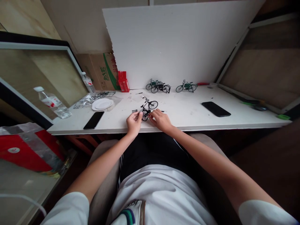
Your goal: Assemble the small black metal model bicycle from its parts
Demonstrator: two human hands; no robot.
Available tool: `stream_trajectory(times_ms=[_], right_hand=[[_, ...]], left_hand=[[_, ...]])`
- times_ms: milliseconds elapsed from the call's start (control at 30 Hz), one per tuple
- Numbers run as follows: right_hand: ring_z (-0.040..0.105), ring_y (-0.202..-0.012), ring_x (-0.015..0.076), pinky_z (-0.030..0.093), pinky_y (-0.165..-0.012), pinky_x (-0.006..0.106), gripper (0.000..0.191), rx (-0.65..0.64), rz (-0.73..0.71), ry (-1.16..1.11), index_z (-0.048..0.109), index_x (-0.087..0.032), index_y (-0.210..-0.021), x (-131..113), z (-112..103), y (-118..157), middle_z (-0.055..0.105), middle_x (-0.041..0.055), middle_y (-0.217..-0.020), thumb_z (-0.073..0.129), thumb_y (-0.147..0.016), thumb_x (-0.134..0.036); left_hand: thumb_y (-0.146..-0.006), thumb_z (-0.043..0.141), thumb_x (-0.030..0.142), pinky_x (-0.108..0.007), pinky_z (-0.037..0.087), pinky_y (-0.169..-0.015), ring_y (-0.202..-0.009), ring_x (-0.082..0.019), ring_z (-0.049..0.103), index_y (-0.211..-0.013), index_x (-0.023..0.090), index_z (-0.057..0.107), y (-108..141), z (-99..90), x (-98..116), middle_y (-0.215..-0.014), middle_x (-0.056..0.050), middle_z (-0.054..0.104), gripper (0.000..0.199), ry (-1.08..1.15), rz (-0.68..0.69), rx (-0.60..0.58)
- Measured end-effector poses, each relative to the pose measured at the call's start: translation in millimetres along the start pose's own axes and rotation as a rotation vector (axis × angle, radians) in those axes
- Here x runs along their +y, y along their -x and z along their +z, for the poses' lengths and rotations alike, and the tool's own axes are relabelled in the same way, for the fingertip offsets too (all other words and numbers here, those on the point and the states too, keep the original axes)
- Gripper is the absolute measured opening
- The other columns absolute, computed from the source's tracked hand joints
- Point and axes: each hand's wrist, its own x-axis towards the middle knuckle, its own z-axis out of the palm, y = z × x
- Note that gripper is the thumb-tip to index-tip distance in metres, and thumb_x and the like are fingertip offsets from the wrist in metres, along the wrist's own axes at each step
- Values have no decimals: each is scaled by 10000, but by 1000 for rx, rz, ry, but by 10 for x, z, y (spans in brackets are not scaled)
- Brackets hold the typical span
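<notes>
A black miniature bicycle (153, 104) stands near the front edge of the white table, its front wheel pointing away to the right. My left hand (134, 122) pinches it from the left, thumb and forefinger closed by the seat and rear frame. From the other side, my right hand (161, 120) has its fingertips closed on the bicycle beside the rear wheel; any small part between them is too tiny to make out. A small black piece (134, 111) lies just left of the bicycle.
Several finished miniature bicycles (187, 86) stand along the white backboard (182, 43). Phones lie left (94, 120) and right (216, 109). White plates (102, 104), plastic-wrapped parts (85, 100), a water bottle (55, 103) and a red box (123, 82) occupy the left side.
</notes>
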Motion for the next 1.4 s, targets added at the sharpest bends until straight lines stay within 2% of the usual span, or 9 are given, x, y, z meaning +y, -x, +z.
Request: stream_trajectory(times_ms=[233,300,467,600,800,967,1067,1200,1400], right_hand=[[600,-768,219,274,-625,366,489,-109,97,102,649,-196,-767,8,79,3,708,94,-757,419,-1152,-390],[600,-776,217,275,-632,363,487,-115,106,88,659,-190,-789,-1,59,7,712,96,-772,421,-1151,-412],[625,-953,233,356,-679,334,298,-37,55,-1,692,-188,-1048,-29,-6,9,748,103,-962,499,-1122,-402],[613,-924,230,324,-650,339,354,-50,42,36,683,-191,-908,-12,41,1,736,102,-896,457,-1133,-345],[588,-750,211,247,-618,362,530,-146,123,82,646,-186,-734,-6,56,-4,693,102,-738,400,-1152,-399],[638,-896,226,335,-657,329,279,-79,117,-25,674,-182,-1013,-39,-18,7,740,92,-912,536,-1095,-411],[630,-930,239,350,-654,332,208,-72,94,-34,643,-197,-1006,-29,-2,13,740,98,-941,532,-1090,-352],[623,-901,238,326,-647,342,327,-100,77,20,634,-203,-903,-3,53,5,728,105,-885,452,-1129,-352],[586,-710,200,257,-626,355,486,-166,177,57,650,-192,-795,-18,17,-9,703,92,-775,392,-1146,-407]], left_hand=[[-832,844,581,-367,658,-873,-977,-260,803,-1122,121,755,47,6,-42,-1084,-183,816,552,-22,26,-48],[-838,842,574,-373,655,-889,-986,-264,804,-1122,118,755,46,5,-35,-1084,-189,815,544,-23,28,-48],[-836,834,592,-377,653,-883,-995,-271,802,-1110,115,751,6,-6,-24,-1087,-196,814,557,-20,18,-9],[-830,838,597,-379,657,-881,-996,-270,802,-1111,112,750,15,2,-23,-1098,-199,814,567,-21,30,-18],[-838,851,554,-389,662,-905,-1011,-280,808,-1095,120,762,65,18,-5,-1096,-195,818,512,-50,95,-64],[-845,844,555,-404,656,-922,-1015,-287,806,-1110,109,755,32,1,-27,-1104,-207,811,527,-38,75,-24],[-850,834,563,-400,652,-926,-1012,-279,804,-1120,112,752,15,-1,-45,-1098,-200,811,532,-25,53,-8],[-848,837,568,-397,656,-921,-1014,-277,804,-1116,120,752,30,8,-43,-1103,-193,814,529,-27,73,-28],[-860,834,557,-399,659,-927,-1019,-279,807,-1104,126,760,67,12,-9,-1101,-193,816,501,-64,127,-69]])
